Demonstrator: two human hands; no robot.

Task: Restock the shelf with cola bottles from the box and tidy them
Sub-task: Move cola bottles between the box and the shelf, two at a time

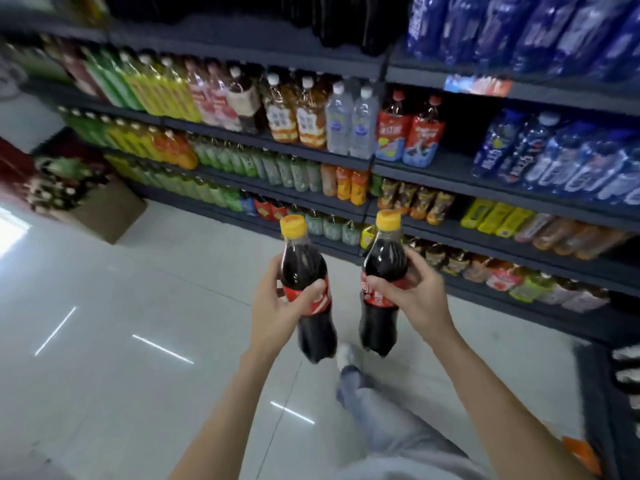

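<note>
I hold two cola bottles upright over the floor, each dark with a yellow cap and a red label. My left hand (277, 306) grips the left cola bottle (304, 268) around its label. My right hand (412, 296) grips the right cola bottle (382, 261) the same way. The drinks shelf (460, 174) runs ahead and to the right, several tiers packed with bottles. A dark gap (460, 123) shows on one tier beside two red-labelled cola bottles (410, 129). A brown cardboard box (110, 216) stands on the floor at the far left.
Pale glossy tiled floor (121, 323) spreads to the left and below. My leg and shoe (349, 372) show under the bottles. Blue water bottles (554, 157) fill the right tiers. Red crates with bottles (52, 181) sit by the box.
</note>
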